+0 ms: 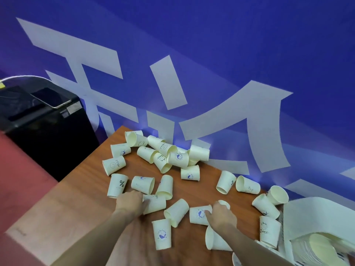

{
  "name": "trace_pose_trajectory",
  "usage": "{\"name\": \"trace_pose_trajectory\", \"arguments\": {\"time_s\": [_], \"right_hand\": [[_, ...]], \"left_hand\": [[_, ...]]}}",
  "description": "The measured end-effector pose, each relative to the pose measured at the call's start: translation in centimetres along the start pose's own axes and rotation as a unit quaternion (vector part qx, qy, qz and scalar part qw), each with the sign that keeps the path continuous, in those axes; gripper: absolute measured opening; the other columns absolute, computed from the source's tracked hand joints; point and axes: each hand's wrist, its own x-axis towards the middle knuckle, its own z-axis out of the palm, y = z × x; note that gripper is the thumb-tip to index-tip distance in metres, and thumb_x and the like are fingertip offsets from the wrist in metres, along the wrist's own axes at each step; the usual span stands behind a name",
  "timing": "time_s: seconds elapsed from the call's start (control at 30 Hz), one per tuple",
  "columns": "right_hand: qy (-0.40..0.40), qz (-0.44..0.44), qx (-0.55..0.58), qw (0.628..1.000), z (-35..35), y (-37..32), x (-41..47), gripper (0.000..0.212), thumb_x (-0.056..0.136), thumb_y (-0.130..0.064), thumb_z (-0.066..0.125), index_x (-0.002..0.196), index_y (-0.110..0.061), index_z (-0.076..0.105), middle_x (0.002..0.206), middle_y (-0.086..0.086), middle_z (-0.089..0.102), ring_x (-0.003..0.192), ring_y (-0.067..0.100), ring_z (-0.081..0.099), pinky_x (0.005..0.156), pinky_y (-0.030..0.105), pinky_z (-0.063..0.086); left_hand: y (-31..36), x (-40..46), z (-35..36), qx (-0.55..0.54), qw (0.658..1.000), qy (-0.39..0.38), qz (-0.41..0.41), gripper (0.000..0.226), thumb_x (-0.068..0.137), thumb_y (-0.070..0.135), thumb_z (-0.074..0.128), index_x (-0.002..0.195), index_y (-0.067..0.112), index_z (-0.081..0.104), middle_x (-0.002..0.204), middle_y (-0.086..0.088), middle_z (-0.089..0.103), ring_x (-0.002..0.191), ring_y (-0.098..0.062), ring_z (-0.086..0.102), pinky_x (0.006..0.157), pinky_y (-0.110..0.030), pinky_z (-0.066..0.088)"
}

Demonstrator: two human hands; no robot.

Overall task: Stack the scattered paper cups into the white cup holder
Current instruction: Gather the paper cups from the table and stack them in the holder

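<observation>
Head view: left hand [130, 202] and right hand [221, 215] each clasping a paper cup (both lying sideways).

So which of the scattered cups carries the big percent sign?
The cup at the far left of the table, just beyond the left hand. Its neighbours show whales, smileys or bears instead.

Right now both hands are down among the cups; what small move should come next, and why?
Probably lift the cup that the right hand grips and carry it right to the white cup holder, where stacked cups already sit. The left hand holds another cup.
</observation>
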Motion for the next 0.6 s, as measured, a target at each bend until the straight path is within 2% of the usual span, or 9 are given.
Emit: {"name": "trace_pose_trajectory", "arguments": {"time_s": [0.07, 0.23, 0.33, 0.43, 0.5, 0.6], "right_hand": [[-0.023, 0.016, -0.007, 1.000, 0.4, 0.0, 0.6, 0.036, 0.095, -0.049, 0.045, 0.119, -0.024, 0.054, 0.112, -0.006, 0.063, 0.104, 0.015, 0.062, 0.083, 0.030, 0.050], [-0.052, 0.037, -0.005, 0.998, 1.0, -0.1, 1.7, 0.039, 0.094, -0.051, 0.049, 0.120, -0.024, 0.055, 0.109, -0.007, 0.062, 0.099, 0.011, 0.061, 0.074, 0.024, 0.048], [-0.063, 0.032, 0.008, 0.997, 1.0, -0.1, 2.3, 0.039, 0.092, -0.052, 0.054, 0.118, -0.023, 0.054, 0.109, -0.006, 0.061, 0.097, 0.011, 0.060, 0.075, 0.024, 0.049], [-0.064, 0.012, 0.016, 0.998, 0.8, -0.1, 2.6, 0.038, 0.090, -0.050, 0.058, 0.114, -0.022, 0.054, 0.108, -0.005, 0.061, 0.097, 0.012, 0.060, 0.076, 0.024, 0.049], [-0.068, -0.008, 0.026, 0.997, 0.5, -0.2, 2.5, 0.033, 0.090, -0.047, 0.060, 0.110, -0.021, 0.054, 0.107, -0.003, 0.062, 0.093, 0.011, 0.059, 0.075, 0.025, 0.049], [-0.045, -0.041, 0.029, 0.998, -0.9, -0.1, 2.1, 0.020, 0.091, -0.041, 0.063, 0.093, -0.024, 0.054, 0.093, -0.003, 0.064, 0.080, 0.010, 0.059, 0.066, 0.026, 0.050]], "left_hand": [[-0.3, 0.5, 0.2, -0.024, 1.000, -0.012, -0.007, 0.042, 0.095, 0.058, 0.036, 0.105, 0.026, 0.061, 0.106, 0.006, 0.066, 0.095, -0.017, 0.065, 0.064, -0.029, 0.040], [-0.3, 1.8, 0.6, -0.138, 0.989, -0.055, -0.024, 0.034, 0.097, 0.051, 0.044, 0.099, 0.022, 0.062, 0.104, 0.003, 0.066, 0.094, -0.016, 0.064, 0.073, -0.029, 0.049], [0.1, 2.5, 0.2, -0.212, 0.973, -0.087, -0.024, 0.023, 0.094, 0.044, 0.053, 0.082, 0.026, 0.062, 0.090, 0.005, 0.067, 0.085, -0.014, 0.065, 0.074, -0.029, 0.053], [0.6, 2.7, 0.0, -0.233, 0.969, -0.081, -0.031, 0.026, 0.091, 0.041, 0.058, 0.068, 0.028, 0.056, 0.075, 0.010, 0.063, 0.077, -0.011, 0.065, 0.071, -0.028, 0.053], [1.1, 2.7, -0.3, -0.235, 0.969, -0.072, -0.025, 0.022, 0.090, 0.042, 0.059, 0.074, 0.027, 0.057, 0.078, 0.009, 0.065, 0.078, -0.012, 0.065, 0.070, -0.028, 0.052], [2.0, 2.4, -1.7, -0.226, 0.972, -0.058, 0.001, 0.021, 0.092, 0.044, 0.057, 0.099, 0.026, 0.065, 0.097, 0.003, 0.069, 0.086, -0.014, 0.066, 0.076, -0.030, 0.054]]}}
